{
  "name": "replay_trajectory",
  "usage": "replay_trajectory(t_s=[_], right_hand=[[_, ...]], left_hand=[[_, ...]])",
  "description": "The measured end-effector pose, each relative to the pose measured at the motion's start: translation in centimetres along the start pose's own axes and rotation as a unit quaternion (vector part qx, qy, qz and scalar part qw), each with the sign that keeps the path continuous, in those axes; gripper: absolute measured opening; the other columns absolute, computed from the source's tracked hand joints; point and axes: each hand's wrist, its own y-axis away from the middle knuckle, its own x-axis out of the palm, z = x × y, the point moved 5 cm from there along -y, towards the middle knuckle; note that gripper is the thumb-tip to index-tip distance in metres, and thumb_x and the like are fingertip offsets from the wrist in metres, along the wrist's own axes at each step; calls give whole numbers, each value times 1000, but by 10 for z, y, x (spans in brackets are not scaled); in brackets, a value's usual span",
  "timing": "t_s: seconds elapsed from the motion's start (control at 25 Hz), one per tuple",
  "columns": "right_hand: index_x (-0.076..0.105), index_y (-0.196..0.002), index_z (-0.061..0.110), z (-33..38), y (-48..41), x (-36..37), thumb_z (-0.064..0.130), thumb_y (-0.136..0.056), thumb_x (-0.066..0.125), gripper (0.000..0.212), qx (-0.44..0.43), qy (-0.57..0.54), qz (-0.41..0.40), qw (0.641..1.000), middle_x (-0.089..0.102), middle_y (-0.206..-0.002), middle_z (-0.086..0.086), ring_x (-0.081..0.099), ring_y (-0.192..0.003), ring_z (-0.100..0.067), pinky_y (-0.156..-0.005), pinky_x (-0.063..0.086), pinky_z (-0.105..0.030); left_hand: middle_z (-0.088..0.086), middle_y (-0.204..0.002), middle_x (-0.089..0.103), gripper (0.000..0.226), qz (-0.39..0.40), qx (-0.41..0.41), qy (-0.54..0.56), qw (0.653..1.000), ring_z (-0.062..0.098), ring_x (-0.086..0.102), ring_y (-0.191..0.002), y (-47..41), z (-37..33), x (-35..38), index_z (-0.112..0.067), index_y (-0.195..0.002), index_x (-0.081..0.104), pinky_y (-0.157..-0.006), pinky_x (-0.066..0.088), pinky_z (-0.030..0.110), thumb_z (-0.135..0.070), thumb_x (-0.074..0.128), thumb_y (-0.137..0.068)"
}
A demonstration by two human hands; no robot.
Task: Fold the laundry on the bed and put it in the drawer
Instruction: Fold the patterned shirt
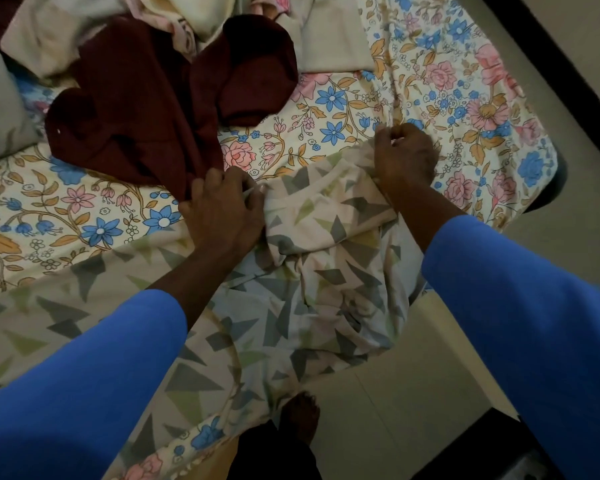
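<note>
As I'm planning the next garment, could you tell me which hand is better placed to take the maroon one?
Probably left: the left hand sits right beside the maroon garment, while the right hand grips the triangle-print cloth farther off.

dim, even light | soft blur throughout | wide-angle edge bending

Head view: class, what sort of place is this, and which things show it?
Probably a home bedroom: a floral bedsheet, a grey pillow, and unfolded laundry such as the maroon garment.
</note>
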Motion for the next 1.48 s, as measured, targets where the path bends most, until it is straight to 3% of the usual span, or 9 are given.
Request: replay_trajectory(t_s=[0.2,0.32,0.44,0.6,0.84,1.0,1.12,1.24,1.48], right_hand=[[52,-133,29,-18,50,-30,52,-97,53,43,-51,-30,-29,998,54,-130,-2,52,-122,-20,-105,44,-51],[47,-136,27,-79,118,-46,51,-91,63,53,74,-67,-55,994,50,-137,-7,50,-127,-26,-106,45,-51],[46,-136,27,-147,186,-42,64,-72,77,80,222,-190,38,956,55,-138,-10,61,-119,-28,-100,55,-51],[65,-106,22,-182,212,-39,45,-84,81,36,247,-203,76,944,73,-108,-9,71,-97,-27,-88,61,-47],[65,-95,34,-172,177,-65,37,-98,67,5,178,-299,3,938,67,-97,4,65,-98,-20,-93,59,-47],[58,-136,19,-184,171,-55,46,-103,54,43,172,-189,115,960,62,-130,-12,59,-120,-32,-103,52,-50],[49,-149,22,-187,181,-59,60,-92,66,70,221,-257,188,922,58,-141,-8,58,-125,-30,-100,55,-52],[54,-142,19,-192,200,-68,45,-87,80,66,205,-227,290,907,64,-132,-3,63,-116,-23,-80,54,-32],[63,-134,14,-170,168,-102,21,-90,79,46,139,-183,225,947,66,-125,-7,64,-111,-28,-93,59,-50]], left_hand=[[7,-122,55,36,-89,101,-6,991,28,50,-116,46,-18,-15,-24,-124,59,-100,36,47,-50,48,-102],[4,-111,58,25,-57,195,23,979,27,54,-106,114,-18,-5,-21,-114,63,-90,39,44,-39,55,-100],[3,-114,58,34,41,203,12,978,26,56,-104,185,-5,22,-20,-121,63,-85,47,43,-41,59,-95],[5,-127,56,64,104,196,-62,973,30,56,-112,235,-1,48,-24,-141,52,-88,51,46,-42,69,-82],[9,-133,50,58,-72,-46,48,995,31,47,-125,269,11,27,-19,-131,57,-101,36,42,-31,79,-78],[6,-138,47,76,-102,-188,256,943,11,45,-119,269,13,23,-13,-144,43,-97,34,10,-20,85,-81],[1,-121,58,65,-73,-268,297,914,17,58,-103,264,4,21,-21,-141,38,-83,41,25,-25,78,-89],[0,-114,51,66,-55,-386,358,849,20,53,-98,269,-5,22,-19,-141,35,-82,38,28,-28,76,-91],[-9,-101,54,46,-91,-329,428,837,8,59,-87,240,-5,-8,-26,-132,46,-60,47,14,-8,67,-95]])
